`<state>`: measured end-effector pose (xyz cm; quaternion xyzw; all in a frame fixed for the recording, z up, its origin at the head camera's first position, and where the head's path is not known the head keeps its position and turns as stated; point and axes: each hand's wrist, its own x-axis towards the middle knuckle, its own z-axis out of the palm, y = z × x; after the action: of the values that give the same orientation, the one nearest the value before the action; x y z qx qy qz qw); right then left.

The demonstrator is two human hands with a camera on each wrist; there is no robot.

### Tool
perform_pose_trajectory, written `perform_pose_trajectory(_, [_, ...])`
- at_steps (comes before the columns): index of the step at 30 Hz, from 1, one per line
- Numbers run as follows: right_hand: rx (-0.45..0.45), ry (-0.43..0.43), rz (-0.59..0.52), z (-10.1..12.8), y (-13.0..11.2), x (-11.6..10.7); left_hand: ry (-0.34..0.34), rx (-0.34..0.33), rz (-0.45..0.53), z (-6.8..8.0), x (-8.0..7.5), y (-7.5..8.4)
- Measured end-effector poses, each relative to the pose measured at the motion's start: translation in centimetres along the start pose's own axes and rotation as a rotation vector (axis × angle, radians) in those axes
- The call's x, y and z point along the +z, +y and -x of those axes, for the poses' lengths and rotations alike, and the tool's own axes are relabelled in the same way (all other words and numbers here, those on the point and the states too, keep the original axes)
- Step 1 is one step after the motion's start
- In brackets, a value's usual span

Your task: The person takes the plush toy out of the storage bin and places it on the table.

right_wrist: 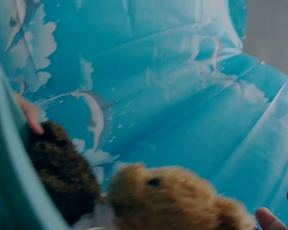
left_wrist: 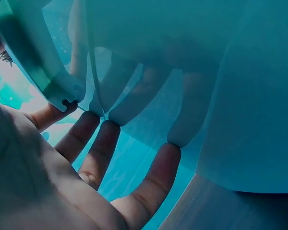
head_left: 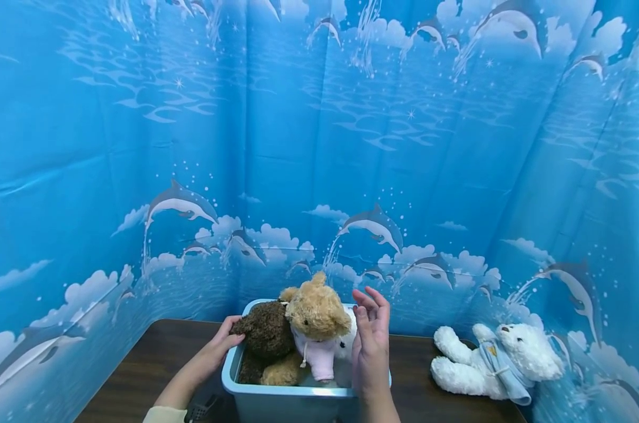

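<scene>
A light blue plastic bin (head_left: 287,406) stands on the table, filled with plush toys. My left hand (head_left: 216,353) grips its left end, thumb over the rim beside a dark brown plush toy (head_left: 267,332); in the left wrist view the other fingertips (left_wrist: 165,160) touch the outer wall. A tan teddy bear (head_left: 315,311) in a pale pink top rises above the rim in the middle. Right of it, my right hand (head_left: 372,343) is raised over the bin's right end with fingers apart, holding nothing. Part of a white plush toy (head_left: 347,338) shows between that hand and the tan bear.
A white teddy bear (head_left: 483,367) in a light blue outfit lies on its back on the dark wooden table (head_left: 155,352), right of the bin. Behind the table hangs a blue curtain (head_left: 277,176) printed with dolphins.
</scene>
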<state>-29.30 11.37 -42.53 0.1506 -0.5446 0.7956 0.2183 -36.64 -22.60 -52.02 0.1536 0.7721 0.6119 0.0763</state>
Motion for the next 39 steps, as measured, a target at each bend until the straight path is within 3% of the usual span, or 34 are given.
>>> perform_pose_trajectory(9, [0.157, -0.018, 0.091, -0.2, 2.1, 0.6, 0.01, -0.003, 0.009, 0.1, 0.0, 0.0])
perform_pose_trajectory(15, [0.338, -0.161, 0.117, -0.2, 2.3, 0.8, 0.02, -0.007, 0.002, 0.2, -0.2, -0.1])
perform_pose_trajectory(18, [0.388, -0.191, 0.132, 0.0, 2.3, 0.7, 0.019, -0.002, -0.005, 0.1, -0.1, -0.2])
perform_pose_trajectory(31, [0.311, -0.213, 0.302, -0.2, 2.7, 0.7, 0.019, 0.002, 0.005, 0.0, 0.0, 0.1])
perform_pose_trajectory(39, [0.231, -0.25, 0.635, 0.0, 3.2, 0.7, 0.015, -0.011, 0.037, -0.2, 0.1, -0.4])
